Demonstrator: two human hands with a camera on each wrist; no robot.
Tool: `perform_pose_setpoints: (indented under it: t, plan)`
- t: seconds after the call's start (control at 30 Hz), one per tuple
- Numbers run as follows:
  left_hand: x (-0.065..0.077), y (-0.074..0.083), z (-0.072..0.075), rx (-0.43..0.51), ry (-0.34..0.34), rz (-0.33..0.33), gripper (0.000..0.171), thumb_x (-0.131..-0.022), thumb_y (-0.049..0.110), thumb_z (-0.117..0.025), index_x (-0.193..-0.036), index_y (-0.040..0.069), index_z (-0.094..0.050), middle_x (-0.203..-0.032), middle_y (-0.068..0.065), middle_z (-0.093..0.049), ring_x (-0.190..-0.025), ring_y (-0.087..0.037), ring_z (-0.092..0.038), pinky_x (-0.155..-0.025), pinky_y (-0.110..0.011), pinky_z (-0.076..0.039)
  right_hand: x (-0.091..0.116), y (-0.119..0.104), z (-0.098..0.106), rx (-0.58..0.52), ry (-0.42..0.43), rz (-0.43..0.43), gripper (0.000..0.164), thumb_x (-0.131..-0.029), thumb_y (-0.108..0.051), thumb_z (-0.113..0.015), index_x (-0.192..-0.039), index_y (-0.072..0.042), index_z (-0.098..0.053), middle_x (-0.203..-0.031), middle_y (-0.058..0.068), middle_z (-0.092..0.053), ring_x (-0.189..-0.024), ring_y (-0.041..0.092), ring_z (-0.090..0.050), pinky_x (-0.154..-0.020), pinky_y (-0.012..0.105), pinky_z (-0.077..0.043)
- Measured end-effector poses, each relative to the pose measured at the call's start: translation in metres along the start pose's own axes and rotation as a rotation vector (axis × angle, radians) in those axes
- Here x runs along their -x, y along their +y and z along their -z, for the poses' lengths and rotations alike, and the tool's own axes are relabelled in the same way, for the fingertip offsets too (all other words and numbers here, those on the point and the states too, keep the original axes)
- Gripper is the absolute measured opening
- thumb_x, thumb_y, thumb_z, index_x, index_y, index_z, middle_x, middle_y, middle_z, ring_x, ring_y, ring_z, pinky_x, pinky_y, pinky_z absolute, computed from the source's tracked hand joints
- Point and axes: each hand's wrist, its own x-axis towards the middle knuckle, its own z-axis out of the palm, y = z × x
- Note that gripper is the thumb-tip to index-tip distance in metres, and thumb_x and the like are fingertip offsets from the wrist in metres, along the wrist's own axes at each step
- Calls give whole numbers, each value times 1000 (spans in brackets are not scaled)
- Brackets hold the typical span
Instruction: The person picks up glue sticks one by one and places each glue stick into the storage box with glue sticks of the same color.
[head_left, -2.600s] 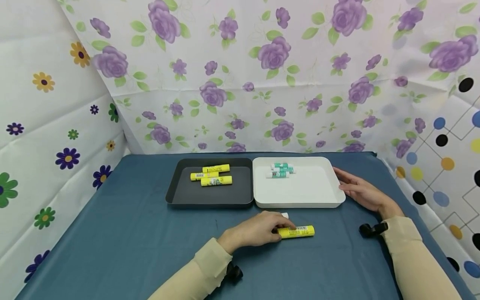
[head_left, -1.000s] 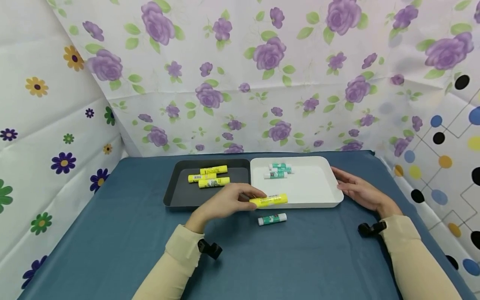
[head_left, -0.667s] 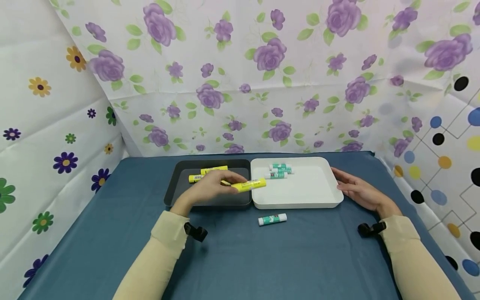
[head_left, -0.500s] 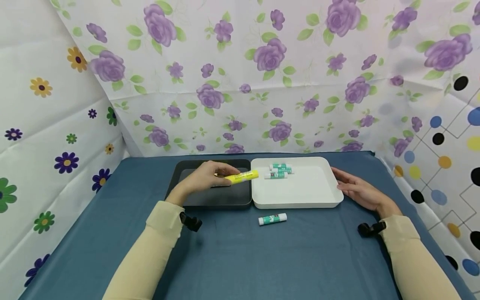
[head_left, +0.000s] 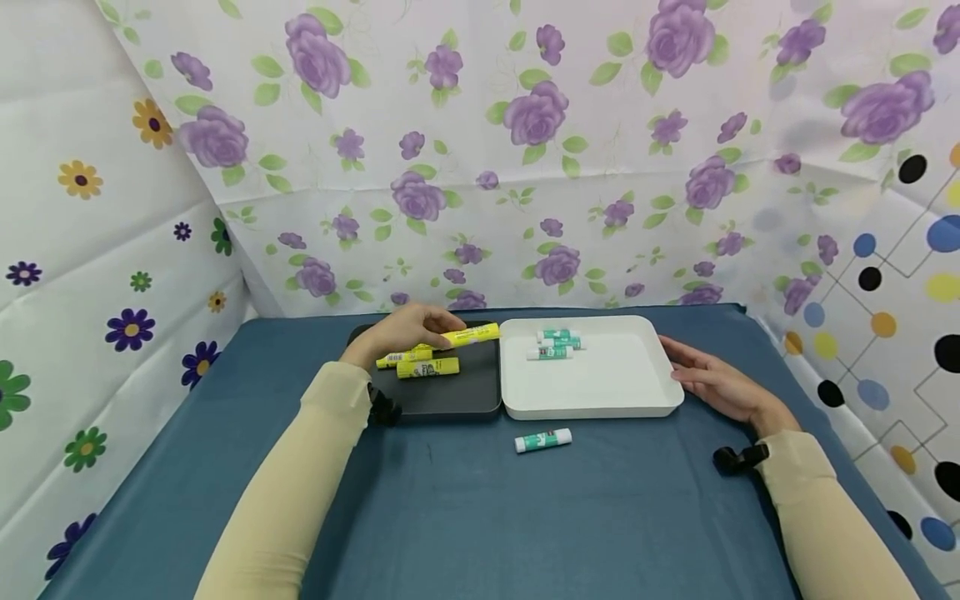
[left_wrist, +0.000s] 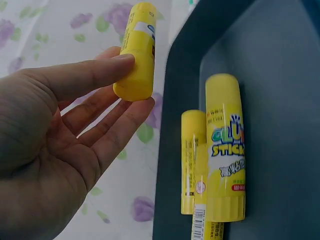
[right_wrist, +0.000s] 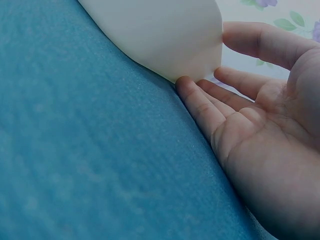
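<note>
My left hand [head_left: 408, 327] pinches a yellow glue stick [left_wrist: 137, 55] by one end, thumb against fingers, above the back of the dark grey tray [head_left: 450, 400]. Inside that tray, below the hand, lie several more yellow glue sticks, the front glue stick [head_left: 427, 367] with its label up. My right hand [head_left: 720, 382] rests at the right end of the white tray [head_left: 600, 383]. In the right wrist view its straight fingers [right_wrist: 200, 102] touch the tray's side near the cloth. Three small green-and-white glue sticks [head_left: 558, 343] lie in the white tray.
Another green-and-white glue stick [head_left: 543, 441] lies on the blue tablecloth [head_left: 600, 517] in front of the trays. The two trays stand side by side. A flowered curtain [head_left: 465, 150] hangs behind the table's back edge.
The left hand took the yellow glue stick from the cloth and carried it left and back over the dark tray, uncovering the green-and-white stick on the cloth. The right hand stayed at the white tray.
</note>
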Motion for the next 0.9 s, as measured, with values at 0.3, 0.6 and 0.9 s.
perform_pose_setpoints:
  t: [0.3, 0.6, 0.9]
  plan:
    - [-19, -9, 4, -32, -32, 48, 36, -99, 2, -69, -135, 4, -69, -138, -15, -66, -128, -34, -60, -104, -47, -53, 0, 3, 1, -5, 18, -6, 70, -113, -6, -42, -170, -20, -4, -175, 8, 7, -145, -8, -31, -108, 16, -41]
    - [-23, -12, 2, -89, -23, 93, 34, -98, -1, -70, -131, 2, -71, -133, -15, -68, -125, -35, -61, -103, -47, -53, 1, 1, 5, 8, 6, 3, 70, -113, -7, -43, -170, -20, -4, -175, 9, 8, -158, 9, -13, -108, 16, -40]
    - [-28, -16, -1, -175, -34, 120, 33, -97, -3, -70, -130, 2, -72, -132, -16, -69, -124, -34, -62, -101, -45, -55, 0, 2, 4, 1, 3, -3, 70, -113, -6, -43, -170, -20, -4, -175, 9, 8, -159, 14, -9, -108, 16, -40]
